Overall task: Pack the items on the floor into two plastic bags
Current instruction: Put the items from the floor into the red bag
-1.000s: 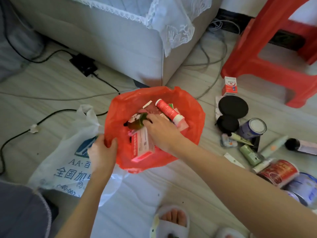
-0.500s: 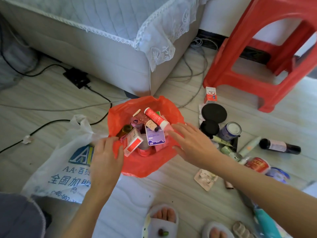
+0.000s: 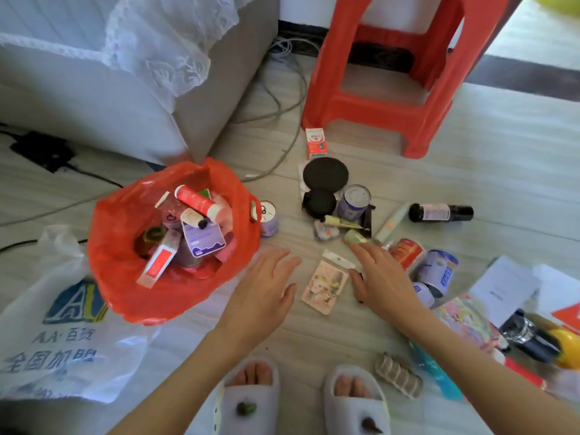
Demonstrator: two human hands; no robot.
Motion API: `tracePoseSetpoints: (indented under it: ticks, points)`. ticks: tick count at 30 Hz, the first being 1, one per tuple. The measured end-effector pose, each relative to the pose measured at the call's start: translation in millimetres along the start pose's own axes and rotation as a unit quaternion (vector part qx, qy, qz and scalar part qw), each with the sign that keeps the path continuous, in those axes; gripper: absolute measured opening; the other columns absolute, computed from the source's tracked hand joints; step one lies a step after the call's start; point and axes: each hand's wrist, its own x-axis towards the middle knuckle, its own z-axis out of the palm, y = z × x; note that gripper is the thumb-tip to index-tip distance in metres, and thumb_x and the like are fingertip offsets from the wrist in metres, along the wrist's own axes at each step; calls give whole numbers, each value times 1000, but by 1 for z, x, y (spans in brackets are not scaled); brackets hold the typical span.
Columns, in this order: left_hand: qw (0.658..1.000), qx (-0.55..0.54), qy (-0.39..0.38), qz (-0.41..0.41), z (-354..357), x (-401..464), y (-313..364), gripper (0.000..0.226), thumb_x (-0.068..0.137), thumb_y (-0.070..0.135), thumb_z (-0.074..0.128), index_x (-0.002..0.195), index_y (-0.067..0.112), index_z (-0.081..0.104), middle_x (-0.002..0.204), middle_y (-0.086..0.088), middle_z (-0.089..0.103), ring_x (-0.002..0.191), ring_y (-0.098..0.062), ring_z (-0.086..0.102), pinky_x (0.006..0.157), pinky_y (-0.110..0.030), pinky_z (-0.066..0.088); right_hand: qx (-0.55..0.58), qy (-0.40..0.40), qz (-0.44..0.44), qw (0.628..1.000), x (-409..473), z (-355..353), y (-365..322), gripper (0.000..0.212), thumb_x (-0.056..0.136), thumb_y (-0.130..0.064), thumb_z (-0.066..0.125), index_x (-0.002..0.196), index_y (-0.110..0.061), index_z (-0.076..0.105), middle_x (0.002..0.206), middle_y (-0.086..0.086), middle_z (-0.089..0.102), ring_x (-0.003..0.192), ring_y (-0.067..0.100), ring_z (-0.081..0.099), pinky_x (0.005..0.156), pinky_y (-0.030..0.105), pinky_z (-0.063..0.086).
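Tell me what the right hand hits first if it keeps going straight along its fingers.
The right hand points up and left, fingertips already beside the green tube. That tube likely comes first, then the small patterned packet behind it, though height above the floor is hard to judge.
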Motion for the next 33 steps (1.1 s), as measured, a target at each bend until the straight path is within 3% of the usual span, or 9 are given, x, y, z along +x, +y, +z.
tracePoseSetpoints:
  ticks: [5, 8, 13, 17, 23, 25, 27, 30, 33]
  points:
    - [990, -14, -127, -55, 81, 21, 9, 44, 78, 27, 42, 119, 14, 47, 119, -15, 57, 108, -31, 56, 79, -38, 55, -29, -58, 41, 997, -13, 56, 42, 31, 79, -16, 63, 108, -6, 61, 104, 14, 65, 98, 35, 61, 85, 44, 49]
    - [968, 34, -220, -119, 121, 29, 4, 54, 87, 29, 48, 137, 13, 34, 142, -13, 35, 128, -29, 36, 97, -37, 42, -97, -60, 48, 992, -16, 83, 58, 32, 74, -25, 68, 102, -11, 63, 103, 10, 65, 102, 32, 60, 95, 49, 43]
    - [943, 107, -275, -154, 164, 45, -10, 75, 87, 46, 49, 147, 21, 11, 153, -11, 10, 136, -29, 20, 104, -39, 31, -181, -39, -8, 983, -23, 103, 69, 27, 78, -25, 59, 96, -6, 65, 87, 11, 66, 88, 31, 61, 86, 42, 39]
    - [931, 144, -292, -164, 181, 43, -17, 82, 82, 56, 51, 147, 29, 8, 155, -10, 0, 140, -30, 11, 106, -40, 26, -226, -86, -24, 970, -24, 112, 66, 51, 61, -31, 74, 101, 0, 69, 70, 9, 68, 74, 28, 65, 98, 44, 31]
    - [941, 133, -260, -168, 171, 13, -26, 59, 90, 24, 48, 143, 32, 23, 153, -8, 17, 135, -28, 25, 103, -37, 30, -244, -112, -20, 963, -17, 121, 60, 45, 57, -22, 82, 94, -2, 67, 65, 12, 63, 68, 30, 61, 98, 46, 31]
    - [949, 133, -244, -149, 163, 4, -31, 61, 78, 21, 64, 135, 27, 42, 144, -13, 38, 126, -32, 42, 95, -41, 41, -240, -113, -24, 964, -15, 123, 59, 39, 56, -21, 82, 88, -6, 66, 64, 12, 62, 64, 29, 59, 87, 43, 34]
    - [948, 140, -252, -139, 160, -4, -38, 70, 56, 37, 81, 120, 22, 57, 126, -17, 57, 108, -36, 59, 79, -45, 51, -224, -116, -24, 967, -14, 126, 55, 35, 55, -25, 81, 83, -9, 66, 62, 10, 61, 61, 28, 57, 76, 41, 38]
    - [942, 151, -269, -135, 160, -8, -39, 94, 32, 43, 87, 116, 21, 51, 114, -16, 62, 95, -35, 64, 71, -42, 54, -172, -115, -6, 978, -17, 128, 50, 35, 52, -23, 82, 82, -11, 67, 64, 10, 60, 58, 28, 56, 56, 35, 46]
    - [948, 135, -251, -138, 161, -12, -39, 93, 30, 32, 88, 112, 20, 47, 102, -14, 63, 82, -33, 64, 64, -37, 54, -114, -120, 14, 986, -22, 124, 48, 44, 45, -4, 81, 87, -9, 67, 67, 12, 58, 57, 28, 56, 42, 30, 42]
